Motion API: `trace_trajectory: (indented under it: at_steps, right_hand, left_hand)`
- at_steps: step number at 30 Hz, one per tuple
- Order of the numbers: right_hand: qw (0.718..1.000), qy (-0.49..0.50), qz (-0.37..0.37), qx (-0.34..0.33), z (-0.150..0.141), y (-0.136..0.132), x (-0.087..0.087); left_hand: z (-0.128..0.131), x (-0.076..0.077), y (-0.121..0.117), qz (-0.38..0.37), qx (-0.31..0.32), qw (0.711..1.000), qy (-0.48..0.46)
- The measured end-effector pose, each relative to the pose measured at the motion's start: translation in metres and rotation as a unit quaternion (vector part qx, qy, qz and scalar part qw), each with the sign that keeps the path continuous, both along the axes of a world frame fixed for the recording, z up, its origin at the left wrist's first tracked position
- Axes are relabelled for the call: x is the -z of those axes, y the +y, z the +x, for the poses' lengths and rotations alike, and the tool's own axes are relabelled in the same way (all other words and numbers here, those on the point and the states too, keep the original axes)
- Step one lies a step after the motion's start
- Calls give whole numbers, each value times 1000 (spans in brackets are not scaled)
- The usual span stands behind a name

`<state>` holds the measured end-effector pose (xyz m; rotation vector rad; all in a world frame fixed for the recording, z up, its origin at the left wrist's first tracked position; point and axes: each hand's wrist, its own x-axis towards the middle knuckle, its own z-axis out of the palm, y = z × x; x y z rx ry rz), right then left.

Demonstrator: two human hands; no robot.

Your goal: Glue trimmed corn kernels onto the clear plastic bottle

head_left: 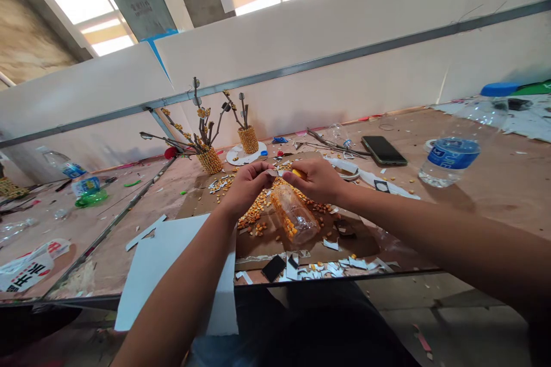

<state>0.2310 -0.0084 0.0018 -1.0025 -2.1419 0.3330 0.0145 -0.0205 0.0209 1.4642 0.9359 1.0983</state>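
Note:
Over the middle of the table my two hands meet, fingertips close together. My left hand pinches a small white piece, perhaps tape or foam. My right hand is closed round a yellow object, mostly hidden by the fingers; its kind does not show. Just below them a clear plastic bottle lies on its side, with corn kernels along its left side. Loose corn kernels are scattered around it on a brown cardboard sheet.
Behind stand two kernel-covered pots with twigs. To the right are a phone and a water bottle. A white sheet overhangs the table's front edge, with white scraps nearby. At left lies a green-bottomed bottle.

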Motion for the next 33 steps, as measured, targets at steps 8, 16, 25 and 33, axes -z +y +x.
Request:
trace_trajectory:
  at_steps: [8, 16, 25, 33]
  right_hand:
    - [1000, 2, 3, -16, 1, 2, 4]
    - [999, 32, 14, 32, 0, 9, 8]
    - [989, 147, -20, 21, 8, 26, 0]
    - [969, 156, 94, -165, -2, 10, 9]
  left_hand:
    - [3, -4, -6, -16, 18, 999, -25]
    - [4, -5, -6, -27, 39, 996, -70]
    - [-3, 3, 5, 10, 33, 999, -25]
    - [4, 6, 1, 43, 13, 996, 81]
